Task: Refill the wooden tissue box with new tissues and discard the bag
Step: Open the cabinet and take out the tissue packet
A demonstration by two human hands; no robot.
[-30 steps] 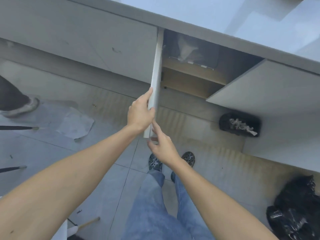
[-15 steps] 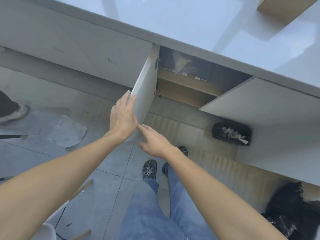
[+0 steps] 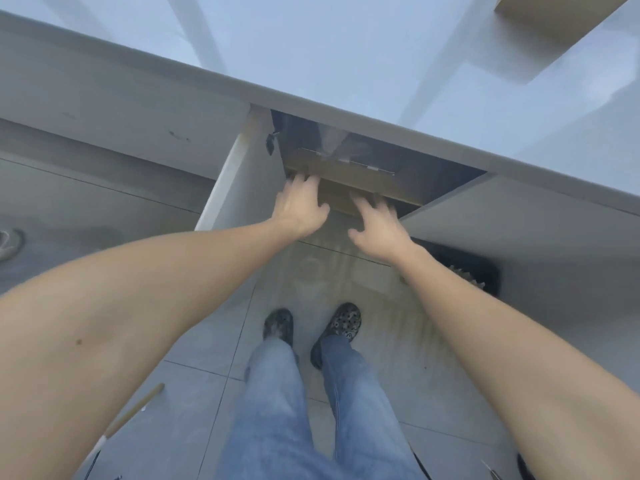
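Under the grey counter [image 3: 346, 46] a cupboard stands with both doors swung out, the left door [image 3: 239, 188] and the right door [image 3: 519, 230]. On its wooden shelf [image 3: 349, 173] lies a clear plastic pack of white tissues [image 3: 332, 142], partly hidden by the counter's edge. My left hand [image 3: 299, 206] reaches in with spread fingers, its fingertips at the shelf's front edge. My right hand [image 3: 377, 225] hovers just in front of the shelf, fingers spread, holding nothing. A corner of a wooden box [image 3: 554, 15] shows on the counter at the top right.
A black basket with something pale in it [image 3: 467, 271] stands on the floor under the right door. My feet in patterned clogs [image 3: 311, 327] stand on grey tiles. A wooden stick [image 3: 135, 410] lies on the floor at the lower left.
My left hand has let go of the left door, which now stands wide open. Both hands have moved up and forward to the shelf's front edge.
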